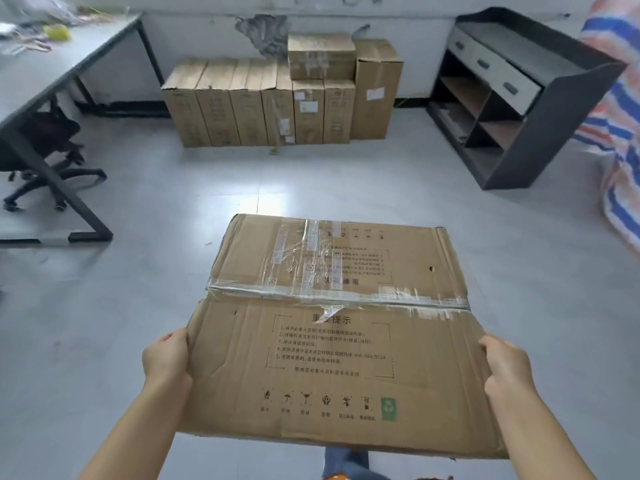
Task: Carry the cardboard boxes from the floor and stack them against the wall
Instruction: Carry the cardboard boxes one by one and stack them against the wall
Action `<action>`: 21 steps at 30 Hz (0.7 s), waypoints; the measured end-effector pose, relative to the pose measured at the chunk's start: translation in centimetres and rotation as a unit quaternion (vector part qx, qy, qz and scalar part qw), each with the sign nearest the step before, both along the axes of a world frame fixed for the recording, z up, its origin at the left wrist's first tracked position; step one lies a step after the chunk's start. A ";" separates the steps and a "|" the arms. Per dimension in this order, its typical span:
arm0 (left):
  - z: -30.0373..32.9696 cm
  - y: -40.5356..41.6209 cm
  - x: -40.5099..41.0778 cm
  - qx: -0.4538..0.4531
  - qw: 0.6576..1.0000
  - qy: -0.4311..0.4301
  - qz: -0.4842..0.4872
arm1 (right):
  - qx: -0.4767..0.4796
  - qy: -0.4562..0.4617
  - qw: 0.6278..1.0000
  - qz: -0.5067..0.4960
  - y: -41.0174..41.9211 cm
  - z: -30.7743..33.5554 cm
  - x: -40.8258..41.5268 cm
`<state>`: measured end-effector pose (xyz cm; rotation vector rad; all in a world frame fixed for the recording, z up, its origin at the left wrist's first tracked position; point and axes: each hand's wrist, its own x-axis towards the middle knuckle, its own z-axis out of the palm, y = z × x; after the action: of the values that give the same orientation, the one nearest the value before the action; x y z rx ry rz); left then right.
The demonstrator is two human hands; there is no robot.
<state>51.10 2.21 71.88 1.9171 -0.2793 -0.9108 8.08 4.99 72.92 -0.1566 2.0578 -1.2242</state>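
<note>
Grey floor (145, 306) runs to a scuffed wall (194, 32) where the stacked boxes (277, 98) stand in a row. Well short of them, the carried box (332, 327) is held flat at waist height, left hand (166, 356) and right hand (507, 367) gripping opposite side edges, fingers curled under. This looks like mid-carry; next comes walking forward and setting it down on or beside the row. Printed Chinese notice reads "提示" with "400-886-9528". Nearby: counter (52, 71), shelf unit (526, 98).
</note>
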 end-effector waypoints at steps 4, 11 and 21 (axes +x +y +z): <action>0.2 -7.1 1.1 -0.001 1.000 -0.001 0.025 | -0.002 -0.004 1.000 0.029 -10.3 0.7 0.6; -0.2 -19.3 5.7 0.010 0.996 0.005 0.087 | -0.011 0.020 0.996 0.084 -27.4 0.7 5.9; 1.7 -44.3 18.0 0.009 0.999 0.016 0.035 | -0.004 0.022 0.999 0.040 -48.8 0.9 17.3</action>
<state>69.08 -42.11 73.58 1.9159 -0.1840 -0.8983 25.41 -43.76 73.82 -0.2689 2.0637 -1.1911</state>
